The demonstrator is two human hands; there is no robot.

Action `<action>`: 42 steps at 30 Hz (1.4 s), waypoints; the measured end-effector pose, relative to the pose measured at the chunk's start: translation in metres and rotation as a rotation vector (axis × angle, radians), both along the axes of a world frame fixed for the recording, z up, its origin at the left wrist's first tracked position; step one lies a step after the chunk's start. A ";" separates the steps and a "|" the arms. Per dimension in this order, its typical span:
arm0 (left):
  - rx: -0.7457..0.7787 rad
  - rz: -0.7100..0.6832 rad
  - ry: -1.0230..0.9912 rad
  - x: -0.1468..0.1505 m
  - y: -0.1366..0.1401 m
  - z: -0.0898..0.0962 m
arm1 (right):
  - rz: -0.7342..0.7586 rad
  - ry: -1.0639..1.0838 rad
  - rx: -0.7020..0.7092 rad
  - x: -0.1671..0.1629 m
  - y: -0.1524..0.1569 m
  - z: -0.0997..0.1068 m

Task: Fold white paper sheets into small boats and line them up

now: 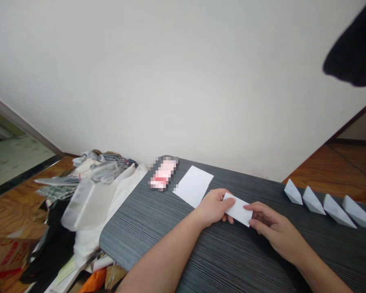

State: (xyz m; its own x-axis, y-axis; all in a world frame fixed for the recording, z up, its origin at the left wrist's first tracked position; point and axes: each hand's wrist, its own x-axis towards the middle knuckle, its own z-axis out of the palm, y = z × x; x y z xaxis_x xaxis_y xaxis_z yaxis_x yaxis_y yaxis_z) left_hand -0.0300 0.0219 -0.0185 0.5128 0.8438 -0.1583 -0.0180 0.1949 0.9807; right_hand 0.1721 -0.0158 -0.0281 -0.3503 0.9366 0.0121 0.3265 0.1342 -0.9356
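Between my two hands is a folded white piece of paper (238, 210), a narrow rectangle held just over the dark table. My left hand (215, 206) grips its left end, thumb on top and fingers underneath. At the right end, my right hand (270, 224) pinches the paper's edge between thumb and fingers. Behind my left hand lies a flat white sheet of paper (195, 185). Several folded white paper shapes with pointed tops, one of them a paper piece (314, 200), stand in a row on the right side of the table.
The dark wood-grain table (140, 228) stands against a pale wall (183, 81). A pixelated phone-like object (164, 174) lies near its back left corner. Clear plastic containers (88, 203), bags and cloth are piled on the left. A black blurred object (354, 49) hangs at upper right.
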 end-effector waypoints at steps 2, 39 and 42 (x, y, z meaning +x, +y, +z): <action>0.009 -0.013 0.034 0.000 -0.001 0.001 | 0.005 0.003 0.016 0.000 0.000 -0.001; 0.273 -0.132 0.281 0.001 -0.014 0.017 | -0.061 -0.250 0.359 -0.002 0.005 0.009; 0.271 -0.119 0.287 0.002 -0.016 0.021 | -0.073 -0.262 0.359 -0.002 0.005 0.008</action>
State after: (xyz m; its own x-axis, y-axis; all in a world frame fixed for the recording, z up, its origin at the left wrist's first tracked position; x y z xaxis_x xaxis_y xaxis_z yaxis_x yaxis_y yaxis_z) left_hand -0.0277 0.0058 0.0027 0.5771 0.8118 -0.0892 0.2708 -0.0871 0.9587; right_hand 0.1701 -0.0107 -0.0199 -0.3183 0.9115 0.2603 0.5669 0.4031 -0.7184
